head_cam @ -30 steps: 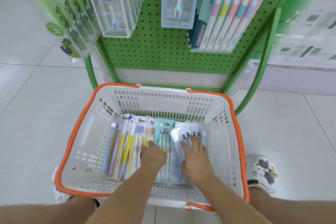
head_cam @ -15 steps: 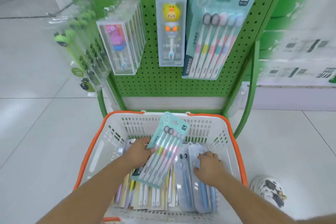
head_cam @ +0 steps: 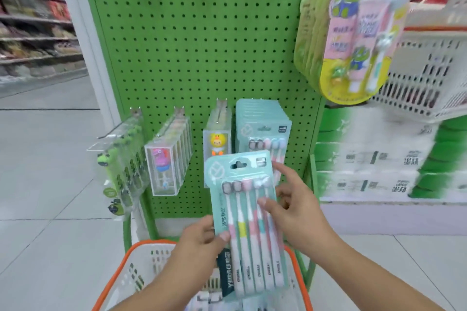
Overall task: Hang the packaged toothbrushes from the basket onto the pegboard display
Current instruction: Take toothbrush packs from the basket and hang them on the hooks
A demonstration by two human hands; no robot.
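The teal toothbrush pack (head_cam: 249, 225) is up out of the basket (head_cam: 118, 275) and held in front of the green pegboard (head_cam: 202, 45), its hang hole at the twelve o'clock end and the brush handles running down toward six; it sits just below and in front of the matching stack of teal packs (head_cam: 262, 129) already on a peg, and overlaps that stack's lower part in view. The left hand (head_cam: 199, 240) grips the pack's edge at about eight o'clock, thumb across the front; the other fingers go behind, out of sight. The right hand (head_cam: 295, 212) holds the opposite edge at about three o'clock — thumb pressed on the front, forefinger stretched up toward the top corner by the hole, the other fingers loosely curled behind.

By its look this is a thin card with a clear plastic blister over five brushes: light, fairly stiff along its length thanks to the handles, but likely to flex and twist at the unsupported top flap; the plastic face is glossy, so it may slip under a flat thumb. The safest hold is probably at the side edges — pinching card, not blister — with one hand moved high, near the hole, so the flap stays square to the hook; the hole's thin card could tear if forced. The hook itself is hidden behind the pack.
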